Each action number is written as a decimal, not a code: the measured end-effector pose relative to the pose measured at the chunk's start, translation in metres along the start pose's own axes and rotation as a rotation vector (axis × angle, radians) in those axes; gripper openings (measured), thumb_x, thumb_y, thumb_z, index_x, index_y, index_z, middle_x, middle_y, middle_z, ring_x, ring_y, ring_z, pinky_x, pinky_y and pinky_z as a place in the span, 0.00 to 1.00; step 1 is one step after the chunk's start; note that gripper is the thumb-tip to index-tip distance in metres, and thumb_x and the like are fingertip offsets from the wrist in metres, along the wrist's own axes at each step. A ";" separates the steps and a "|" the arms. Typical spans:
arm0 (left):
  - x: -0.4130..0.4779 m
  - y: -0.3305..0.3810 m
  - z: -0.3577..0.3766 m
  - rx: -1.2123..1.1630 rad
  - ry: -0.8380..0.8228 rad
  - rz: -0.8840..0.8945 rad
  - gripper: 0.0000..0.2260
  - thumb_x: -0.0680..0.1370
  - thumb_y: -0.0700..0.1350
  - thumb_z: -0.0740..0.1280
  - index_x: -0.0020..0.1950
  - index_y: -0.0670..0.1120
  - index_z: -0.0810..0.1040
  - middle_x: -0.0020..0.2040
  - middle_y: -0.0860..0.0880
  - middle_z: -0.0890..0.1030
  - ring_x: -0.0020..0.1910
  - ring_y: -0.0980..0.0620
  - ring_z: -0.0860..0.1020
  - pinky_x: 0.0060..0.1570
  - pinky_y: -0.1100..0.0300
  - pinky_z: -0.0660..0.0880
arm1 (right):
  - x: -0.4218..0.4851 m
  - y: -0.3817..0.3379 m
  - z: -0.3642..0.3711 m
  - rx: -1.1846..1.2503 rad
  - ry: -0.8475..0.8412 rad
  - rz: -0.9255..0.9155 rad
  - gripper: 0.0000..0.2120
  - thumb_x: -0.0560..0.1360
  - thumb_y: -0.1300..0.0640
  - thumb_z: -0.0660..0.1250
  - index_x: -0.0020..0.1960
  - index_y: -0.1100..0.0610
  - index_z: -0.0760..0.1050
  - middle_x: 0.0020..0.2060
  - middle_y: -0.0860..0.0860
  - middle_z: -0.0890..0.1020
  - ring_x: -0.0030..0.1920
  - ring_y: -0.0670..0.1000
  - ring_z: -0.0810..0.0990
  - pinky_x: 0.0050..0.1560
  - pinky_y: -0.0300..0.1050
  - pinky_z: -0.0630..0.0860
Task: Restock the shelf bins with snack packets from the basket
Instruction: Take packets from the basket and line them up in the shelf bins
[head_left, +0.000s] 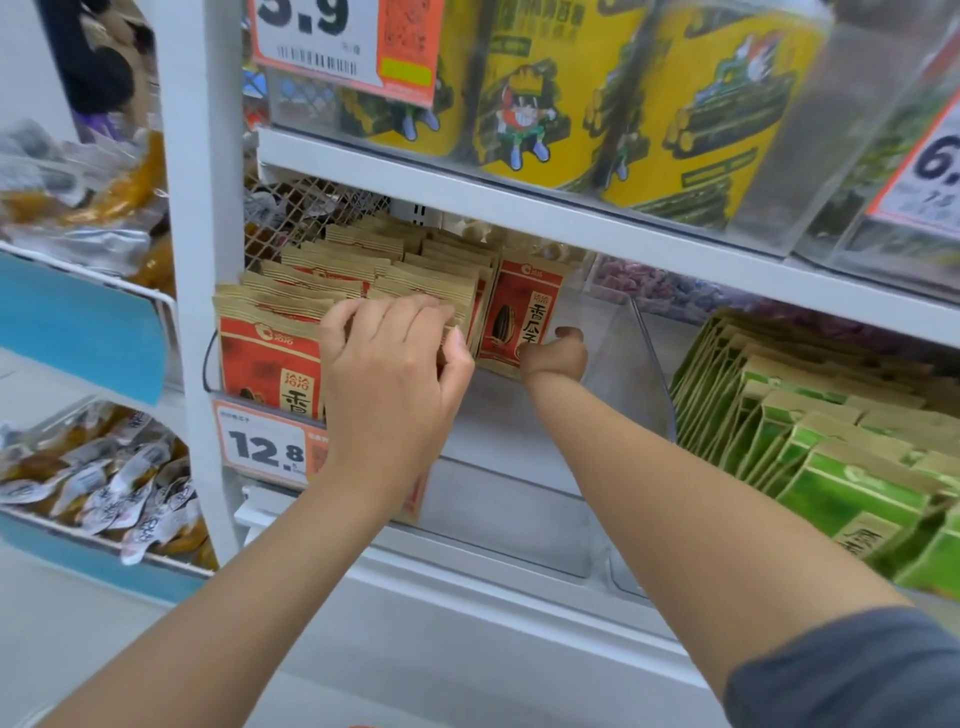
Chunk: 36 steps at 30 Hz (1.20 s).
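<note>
L hand (395, 374): fingers curled over tops of stack (291, 322), gripped it.
R hand (553, 358): clutched lower edge of one red packet (524, 312), upright, touching stack's rt end.
Bin (644, 364): clear plastic; stack and packet sat in its left part.
Tag (265, 447): 12.8, on bin front.
Green packs (831, 441): just rt of bin.

Free room is left in the right half of the clear bin (509, 447), between the red packets (270, 358) (packed tight across the left half) and the bin's clear side wall (649, 374). Entry from above is limited by the shelf board (545, 208). Beyond the wall, green packets (831, 467) are stacked.
</note>
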<state>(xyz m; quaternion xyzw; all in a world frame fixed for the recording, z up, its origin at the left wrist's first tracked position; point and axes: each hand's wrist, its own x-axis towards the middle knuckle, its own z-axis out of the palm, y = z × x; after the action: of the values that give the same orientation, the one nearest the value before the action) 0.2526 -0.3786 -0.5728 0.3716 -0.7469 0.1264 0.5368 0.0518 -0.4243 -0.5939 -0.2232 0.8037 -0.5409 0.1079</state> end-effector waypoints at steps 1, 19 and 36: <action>0.000 0.000 -0.001 0.001 -0.013 -0.002 0.14 0.81 0.48 0.57 0.53 0.49 0.82 0.52 0.54 0.83 0.52 0.52 0.78 0.62 0.52 0.63 | -0.006 -0.003 -0.002 0.011 -0.003 0.004 0.24 0.75 0.63 0.67 0.69 0.58 0.66 0.63 0.57 0.74 0.61 0.58 0.75 0.53 0.46 0.74; -0.078 0.085 -0.113 -0.245 -0.904 -0.139 0.05 0.77 0.48 0.64 0.52 0.51 0.73 0.46 0.52 0.80 0.48 0.46 0.77 0.44 0.54 0.73 | -0.219 0.082 -0.196 -0.030 -0.452 -0.373 0.10 0.73 0.68 0.69 0.49 0.54 0.76 0.40 0.48 0.79 0.35 0.45 0.75 0.41 0.34 0.72; -0.195 0.094 -0.090 0.061 -1.774 0.292 0.11 0.80 0.49 0.61 0.59 0.47 0.77 0.57 0.48 0.79 0.53 0.48 0.77 0.51 0.53 0.75 | -0.265 0.321 -0.200 -0.838 -0.978 0.106 0.37 0.77 0.62 0.66 0.79 0.59 0.49 0.73 0.57 0.66 0.68 0.56 0.70 0.65 0.47 0.71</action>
<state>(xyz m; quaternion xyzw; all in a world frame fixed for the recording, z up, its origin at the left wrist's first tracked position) 0.2801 -0.1787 -0.6920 0.2480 -0.9230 -0.1202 -0.2686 0.1234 -0.0329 -0.8285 -0.4272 0.8148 -0.0111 0.3917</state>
